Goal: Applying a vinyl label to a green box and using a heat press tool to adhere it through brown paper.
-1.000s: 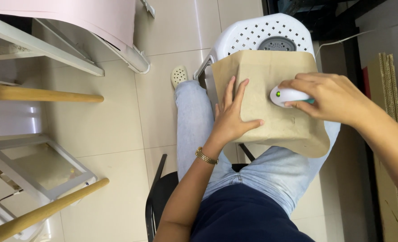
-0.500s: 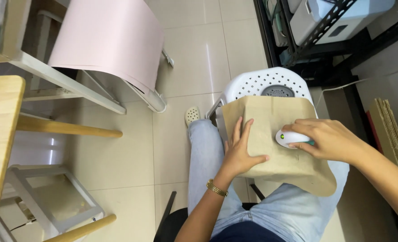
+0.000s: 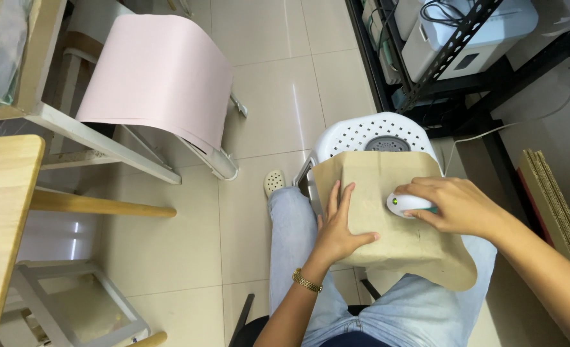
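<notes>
Head view: I see the left hand (image 3: 336, 231) spread flat, gripping nothing, on a brown paper sheet (image 3: 394, 225) draped over the lap, long axis running away from me. The right hand (image 3: 455, 205) cups a small white device (image 3: 404, 204), apparently pointing left. A white stool (image 3: 368, 132) sits at the sheet's far edge; open floor (image 3: 188, 238) lies left.

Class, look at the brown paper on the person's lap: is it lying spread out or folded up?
Spread out: the brown paper drapes over the lap, left hand flat on it.

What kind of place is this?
Likely a small packing or craft workroom: a pink paper roll on a stand, stacked cardboard sheets, and machines on a metal rack over a tiled floor.
</notes>
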